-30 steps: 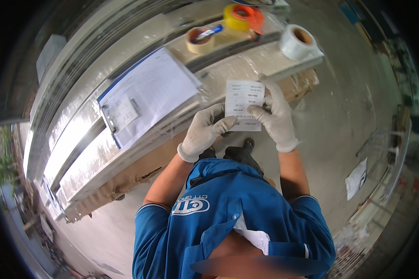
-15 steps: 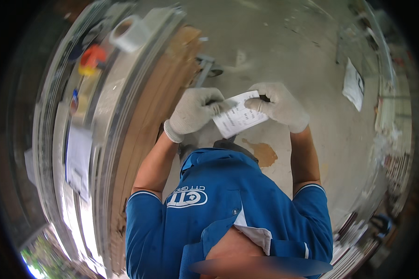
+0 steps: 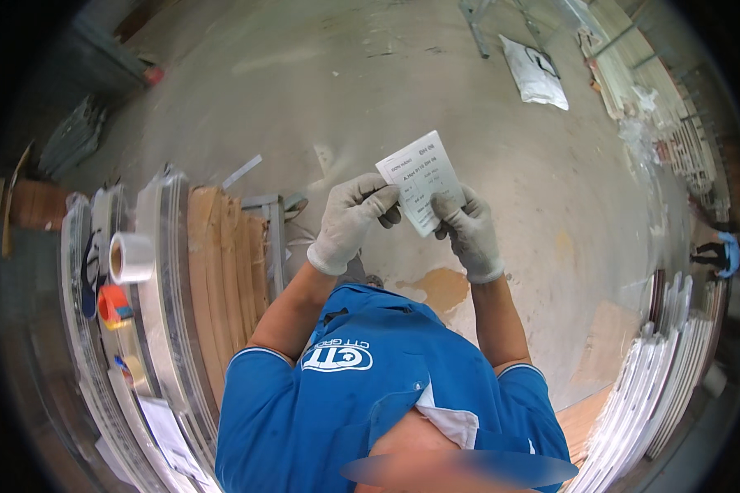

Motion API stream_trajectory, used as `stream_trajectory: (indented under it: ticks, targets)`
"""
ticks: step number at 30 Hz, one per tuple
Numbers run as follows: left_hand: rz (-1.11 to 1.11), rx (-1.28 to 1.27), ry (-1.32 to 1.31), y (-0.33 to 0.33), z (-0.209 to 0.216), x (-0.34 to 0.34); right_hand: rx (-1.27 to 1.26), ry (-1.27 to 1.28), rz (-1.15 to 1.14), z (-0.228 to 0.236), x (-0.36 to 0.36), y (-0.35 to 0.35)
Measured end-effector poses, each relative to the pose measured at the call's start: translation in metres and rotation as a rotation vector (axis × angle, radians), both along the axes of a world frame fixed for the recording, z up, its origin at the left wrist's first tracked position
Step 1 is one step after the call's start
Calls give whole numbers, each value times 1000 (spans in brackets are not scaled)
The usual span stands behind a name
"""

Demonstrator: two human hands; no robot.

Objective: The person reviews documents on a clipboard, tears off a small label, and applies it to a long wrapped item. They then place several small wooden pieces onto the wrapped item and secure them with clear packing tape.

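Note:
A small white printed paper slip [image 3: 420, 174] is held up in front of my chest, tilted, its printed face showing. My right hand [image 3: 472, 238], in a pale knitted work glove with grey fingertips, pinches its lower right part, the thumb lying on the face. At the slip's left edge, the thumb and curled fingers of my gloved left hand [image 3: 352, 223] close on the paper. Whether it is one sheet or a few together I cannot tell.
Wrapped long panels [image 3: 160, 246] and brown cardboard-covered boards [image 3: 214, 263] are stacked at left, bearing a clear tape roll [image 3: 131, 258], an orange tape dispenser [image 3: 113, 306] and a paper sheet [image 3: 171, 435]. A white sack [image 3: 534, 74] lies far right; a person [image 3: 722, 253] stands beyond right-hand stacks.
The view has swung, so the stacks at left sit lower and the sack is farther up. The slip has turned more upright, and my right hand has shifted down to its lower part.

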State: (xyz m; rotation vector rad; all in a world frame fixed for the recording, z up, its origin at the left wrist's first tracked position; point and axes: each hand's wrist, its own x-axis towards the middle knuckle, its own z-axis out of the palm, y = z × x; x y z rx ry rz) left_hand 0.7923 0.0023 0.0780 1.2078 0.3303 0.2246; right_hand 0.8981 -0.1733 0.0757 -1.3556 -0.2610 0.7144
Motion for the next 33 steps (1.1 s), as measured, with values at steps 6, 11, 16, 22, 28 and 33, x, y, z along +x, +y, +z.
stream_trajectory:
  ticks: [6, 11, 16, 22, 28, 33]
  targets:
    - [-188, 137, -40, 41, -1, 101, -35, -233, -103, 10, 90, 9]
    - [-409, -151, -197, 77, 1, 210, 92, -112, -204, 8, 181, 47]
    - [-611, -322, -189, 99, 2, 306, 216, 18, -272, 6, 245, 73]
    - [-720, -275, -93, 86, -2, 404, 155, -55, -511, -1, 305, 69]
    - [-650, -53, -90, 40, -9, 495, -95, -237, -614, -5, 386, 33]
    - [-566, 9, 1, -13, -13, 587, -20, -502, -757, -11, 466, -3]
